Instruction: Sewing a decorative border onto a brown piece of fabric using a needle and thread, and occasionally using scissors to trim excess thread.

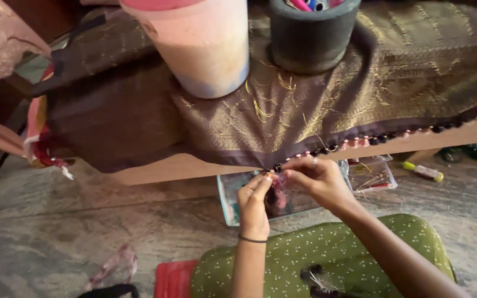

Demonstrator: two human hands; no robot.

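- Brown cloth (pixel 316 105) with gold woven pattern lies draped over a low wooden worktop (pixel 161 170); its front hem hangs just over the worktop edge.
- Hem carries a row of small pink and dark tassels (pixel 393 136), running from the right side to the middle.
- Right hand (pixel 318 179) has its fingertips pinched together on the hem at the last tassel.
- Left hand (pixel 254 203), just beside it, has thumb and forefinger closed on a tuft of pinkish thread (pixel 276 190) below the hem.
- Judgement: cloth is soft, light and limp; it would slide off if tugged. The pale tub (pixel 202 47) and grey pot (pixel 313 36) standing on it seem to weigh it down. Best held right at the hem, close to the working point.
- A clear tray (pixel 227 198) sits on the floor under the hands; a small bottle (pixel 423 171) lies off to the right.
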